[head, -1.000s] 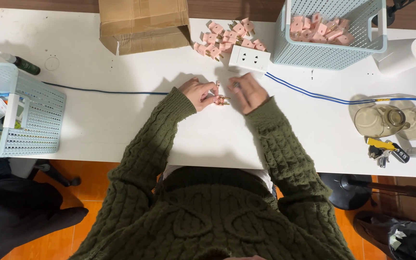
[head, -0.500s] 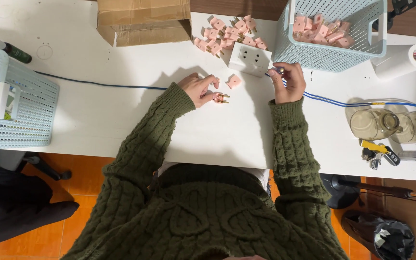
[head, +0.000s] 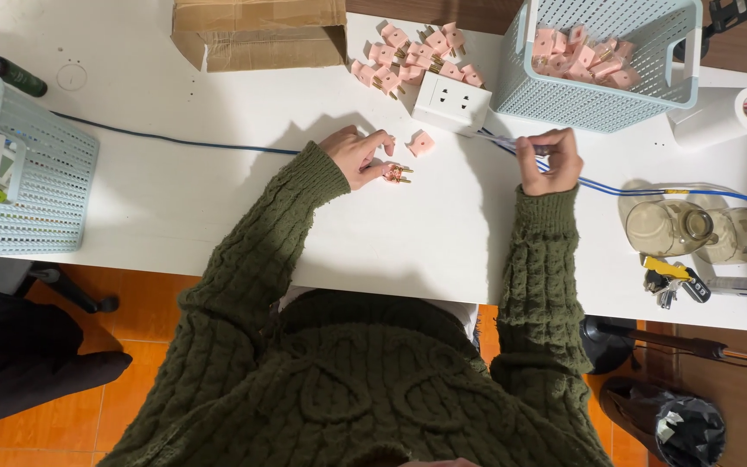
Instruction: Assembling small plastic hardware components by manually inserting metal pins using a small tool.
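- Here the left hand (head: 358, 156) rests on the white table (head: 175, 207), fingers curled over a small pink plug part with brass pins (head: 396, 174); the pins poke out past the fingertips, so the hold looks like a light pinch, not a full fist.
- A second pink piece (head: 421, 143), squarish, lies loose on the table just beside that hand.
- The right hand (head: 548, 162) is closed around the blue and white cable (head: 633, 186), close to where it runs toward the white socket block (head: 452, 103) (whether a tool is also in that fist I cannot tell).
- Handling, as a judgement: the pink parts look light, hard plastic, stiff and a bit slick, and small enough to skid or flip; best taken by the plastic body between thumb and forefinger, away from the thin pins, which could bend.
- The cable seems limp and springy, so gripping it near the end gives most control.
- Containers: the pale blue basket (head: 676, 95) at upper right holds a heap of the same pink pieces; more are scattered loose on the table (head: 417, 56) beside it.
- Another pale blue basket (head: 41, 186) at the left edge holds assorted packets, hard to identify.
- A cardboard box (head: 257, 35) lies at the top, contents hidden.
- Two clear glass jars (head: 702, 229) lie at right, seemingly empty, with keys (head: 669, 278) below.
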